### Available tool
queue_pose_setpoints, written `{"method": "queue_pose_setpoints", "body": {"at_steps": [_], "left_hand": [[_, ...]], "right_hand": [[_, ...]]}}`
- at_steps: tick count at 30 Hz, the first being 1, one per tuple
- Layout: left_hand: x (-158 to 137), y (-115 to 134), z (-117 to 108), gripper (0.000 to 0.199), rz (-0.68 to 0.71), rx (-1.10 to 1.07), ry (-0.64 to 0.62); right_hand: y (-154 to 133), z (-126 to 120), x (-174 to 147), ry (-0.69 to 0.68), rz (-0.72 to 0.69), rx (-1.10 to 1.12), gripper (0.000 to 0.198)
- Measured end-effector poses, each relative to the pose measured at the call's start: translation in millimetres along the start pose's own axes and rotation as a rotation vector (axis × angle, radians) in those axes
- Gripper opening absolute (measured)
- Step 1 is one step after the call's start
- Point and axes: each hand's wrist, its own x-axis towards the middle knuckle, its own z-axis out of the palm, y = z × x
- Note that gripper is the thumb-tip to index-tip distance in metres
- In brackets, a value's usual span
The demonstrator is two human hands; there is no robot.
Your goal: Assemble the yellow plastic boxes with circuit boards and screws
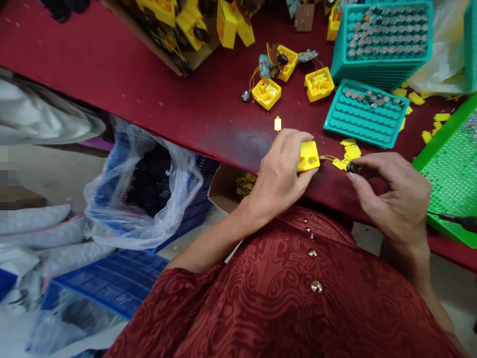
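My left hand (pixel 285 166) is closed around a small yellow plastic housing (pixel 309 155), its hollow side facing up, near the table's front edge. Thin wires (pixel 328 158) run from it toward a small round black part (pixel 351 168), pinched between the thumb and fingertips of my right hand (pixel 391 191). Beneath and beside that part lie several flat yellow covers (pixel 350 149). One more yellow cover (pixel 278 124) rests on the red table beyond my left hand. Other yellow housings (pixel 267 93) with wires and black parts sit farther back.
A teal tray (pixel 367 124) holding round metal cells lies ahead, before a stack of similar trays (pixel 372 74). At right stands a green basket (pixel 454 164) with a dark thin tool (pixel 452 218) across its edge. Back left, a cardboard box (pixel 160 44) holds yellow housings. Blue crates (pixel 190 214) stand below.
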Motion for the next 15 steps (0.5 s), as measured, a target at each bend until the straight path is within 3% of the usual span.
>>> {"method": "queue_pose_setpoints", "body": {"at_steps": [4, 8, 10, 15], "left_hand": [[3.8, 11.9, -2.7, 0.037, 0.022, -0.103, -0.032], [8.9, 29.0, -2.6, 0.035, 0.047, -0.354, -0.132], [11.1, 35.9, -0.8, 0.033, 0.019, -0.459, -0.209], [14.9, 45.8, 5.4, 0.037, 0.071, -0.521, -0.336]], "right_hand": [[9.9, 8.3, -1.4, -0.012, 0.180, 0.300, 0.018], [10.2, 10.2, -2.7, -0.258, 0.474, 0.821, 0.043], [3.6, 7.2, -4.9, -0.316, 0.637, 1.004, 0.052], [-9.2, -3.4, -18.1, -0.221, 0.853, 1.180, 0.047]]}}
